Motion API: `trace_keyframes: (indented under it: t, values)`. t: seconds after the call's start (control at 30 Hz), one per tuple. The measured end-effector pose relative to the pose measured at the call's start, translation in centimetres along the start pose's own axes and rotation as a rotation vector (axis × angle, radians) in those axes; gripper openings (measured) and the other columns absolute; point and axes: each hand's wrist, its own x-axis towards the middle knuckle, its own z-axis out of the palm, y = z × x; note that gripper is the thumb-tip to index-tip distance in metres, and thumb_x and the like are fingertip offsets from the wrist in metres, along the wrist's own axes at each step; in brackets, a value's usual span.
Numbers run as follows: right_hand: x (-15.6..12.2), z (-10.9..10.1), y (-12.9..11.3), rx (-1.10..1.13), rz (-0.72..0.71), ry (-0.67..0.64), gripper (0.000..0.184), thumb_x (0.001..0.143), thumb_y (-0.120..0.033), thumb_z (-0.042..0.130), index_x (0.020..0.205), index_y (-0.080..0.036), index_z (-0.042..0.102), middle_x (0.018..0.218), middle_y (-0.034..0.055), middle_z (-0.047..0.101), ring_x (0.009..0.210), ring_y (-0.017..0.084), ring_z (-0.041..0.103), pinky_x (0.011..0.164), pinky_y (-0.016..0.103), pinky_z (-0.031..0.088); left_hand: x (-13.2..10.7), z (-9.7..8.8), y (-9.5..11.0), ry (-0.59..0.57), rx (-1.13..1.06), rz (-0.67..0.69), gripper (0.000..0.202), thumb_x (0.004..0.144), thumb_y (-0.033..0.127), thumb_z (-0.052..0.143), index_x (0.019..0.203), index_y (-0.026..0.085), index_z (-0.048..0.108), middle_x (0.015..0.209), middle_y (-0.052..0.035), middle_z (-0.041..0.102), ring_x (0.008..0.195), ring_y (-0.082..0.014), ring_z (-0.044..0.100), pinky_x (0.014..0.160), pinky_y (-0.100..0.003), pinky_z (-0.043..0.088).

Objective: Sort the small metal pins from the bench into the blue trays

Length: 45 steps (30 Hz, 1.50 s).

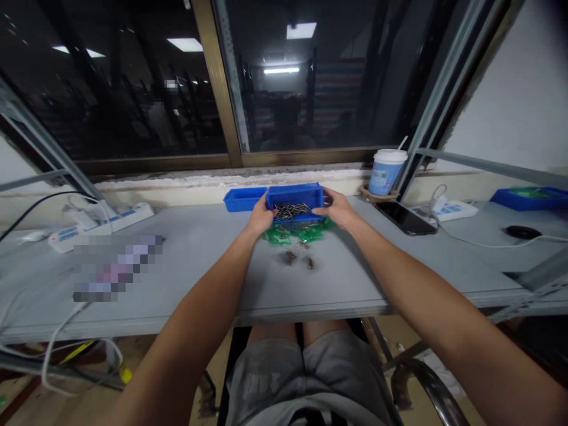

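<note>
From the head camera, here we are at a grey, flat-topped bench [199,251], and both hands are busy on one thing: a blue, rectangular plastic box [295,194], tipped so that its open side faces the person. The left hand [262,215] grips the near left corner, thumb over the rim; the right hand [337,209] has the opposite end, fingers behind and thumb at the front edge. A firm two-handed hold, this, right in the middle of the bench and towards the window side!

Inside, a tangled heap of thin, dark and brassy metal pins [291,210] lies against the lower lip. Just below it, crumpled green plastic bags [284,235] spread over the bench; whether the box rests on them or hangs clear, I cannot tell. Nearer the person sit two short, brownish metal pieces, one on the left [290,257] and one on the right [309,262], well apart from either hand. Beside the left hand stands a second blue plastic box [242,204], shallow and upright, its floor too hidden to read.

So how far along? Partway, I'd judge: the bulk of the pins is together in the gripped box, while the bags and the short pieces lie outside it, not yet gathered up
</note>
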Motion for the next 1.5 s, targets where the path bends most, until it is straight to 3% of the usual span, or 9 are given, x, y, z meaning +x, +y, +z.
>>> trace_keyframes:
  t: [0.23, 0.37, 0.47, 0.6, 0.77, 0.97, 1.13, 1.37, 1.5]
  values:
    - [0.3, -0.5, 0.3, -0.09, -0.14, -0.04, 0.086, 0.052, -0.018, 0.082, 0.134, -0.022, 0.057, 0.129, 0.0109, 0.06, 0.113, 0.032, 0.06, 0.1, 0.049, 0.05, -0.5, 0.0, -0.2, 0.048, 0.2, -0.022, 0.053, 0.071, 0.007, 0.058, 0.123, 0.011, 0.06, 0.123, -0.0114, 0.067, 0.118, -0.0313, 0.058, 0.11, -0.048, 0.04]
    - [0.4, -0.6, 0.5, -0.101, -0.22, -0.019, 0.08, 0.051, -0.018, 0.083, 0.128, -0.026, 0.06, 0.129, 0.0089, 0.058, 0.115, 0.032, 0.058, 0.103, 0.049, 0.049, -1.0, 0.3, -0.6, 0.057, 0.177, -0.011, 0.049, 0.074, 0.009, 0.057, 0.123, 0.013, 0.06, 0.127, -0.0107, 0.065, 0.121, -0.0296, 0.057, 0.112, -0.046, 0.038]
    - [0.4, -0.7, 0.5, -0.126, -0.272, 0.001, 0.075, 0.051, -0.019, 0.081, 0.123, -0.024, 0.06, 0.126, 0.0089, 0.059, 0.115, 0.031, 0.059, 0.104, 0.05, 0.048, -1.0, 0.4, -1.2, 0.022, 0.185, -0.054, 0.041, 0.075, 0.013, 0.057, 0.115, 0.013, 0.064, 0.119, -0.0107, 0.069, 0.115, -0.0303, 0.06, 0.108, -0.048, 0.04]
    - [0.2, -0.8, 0.3, -0.207, -0.323, -0.023, 0.068, 0.054, -0.021, 0.078, 0.118, -0.024, 0.056, 0.118, 0.0069, 0.064, 0.109, 0.028, 0.061, 0.102, 0.05, 0.047, -0.9, 0.2, -1.7, -0.022, 0.157, -0.107, 0.033, 0.071, 0.016, 0.059, 0.103, 0.013, 0.069, 0.105, -0.01, 0.073, 0.106, -0.0315, 0.064, 0.102, -0.049, 0.045]
    - [-0.3, -1.0, -0.8, -0.334, -0.431, -0.034, 0.06, 0.056, -0.021, 0.074, 0.113, -0.023, 0.055, 0.112, 0.0069, 0.066, 0.105, 0.026, 0.063, 0.099, 0.046, 0.047, -0.8, 0.1, -1.7, 0.021, 0.082, -0.12, 0.036, 0.064, 0.015, 0.064, 0.099, 0.013, 0.069, 0.101, -0.008, 0.073, 0.102, -0.0299, 0.065, 0.101, -0.046, 0.047]
    - [-0.9, -0.9, -3.0, -0.485, -0.594, 0.054, 0.051, 0.06, -0.026, 0.071, 0.108, -0.02, 0.057, 0.109, 0.0075, 0.067, 0.101, 0.026, 0.063, 0.093, 0.042, 0.047, -1.0, 0.1, -1.7, -0.043, 0.003, -0.108, 0.032, 0.061, 0.014, 0.066, 0.093, 0.014, 0.071, 0.098, -0.0069, 0.074, 0.099, -0.0277, 0.066, 0.1, -0.046, 0.048]
    - [-1.2, -0.6, -3.4, -0.547, -0.644, 0.12, 0.048, 0.062, -0.034, 0.074, 0.106, -0.021, 0.058, 0.106, 0.0077, 0.068, 0.097, 0.026, 0.063, 0.089, 0.042, 0.048, -1.2, 0.2, -1.2, -0.062, -0.012, -0.162, 0.027, 0.059, 0.014, 0.068, 0.086, 0.013, 0.071, 0.093, -0.0069, 0.074, 0.096, -0.0284, 0.067, 0.097, -0.045, 0.05]
    - [-1.3, -0.4, -3.3, -0.531, -0.678, 0.231, 0.052, 0.063, -0.042, 0.078, 0.107, -0.024, 0.056, 0.105, 0.0073, 0.068, 0.095, 0.026, 0.063, 0.088, 0.046, 0.049, -1.2, 0.4, -0.5, -0.18, -0.143, -0.134, 0.041, 0.061, 0.012, 0.068, 0.103, 0.012, 0.068, 0.107, -0.0121, 0.073, 0.102, -0.0267, 0.067, 0.097, -0.041, 0.049]
    - [-1.3, -0.1, -3.5, -0.473, -0.62, 0.341, 0.058, 0.063, -0.05, 0.078, 0.109, -0.023, 0.056, 0.103, 0.0079, 0.067, 0.093, 0.026, 0.062, 0.087, 0.046, 0.05, -1.2, 0.3, -0.4, -0.196, -0.021, -0.181, 0.055, 0.062, 0.008, 0.064, 0.117, 0.011, 0.062, 0.104, -0.0122, 0.073, 0.097, -0.0257, 0.067, 0.09, -0.038, 0.051]
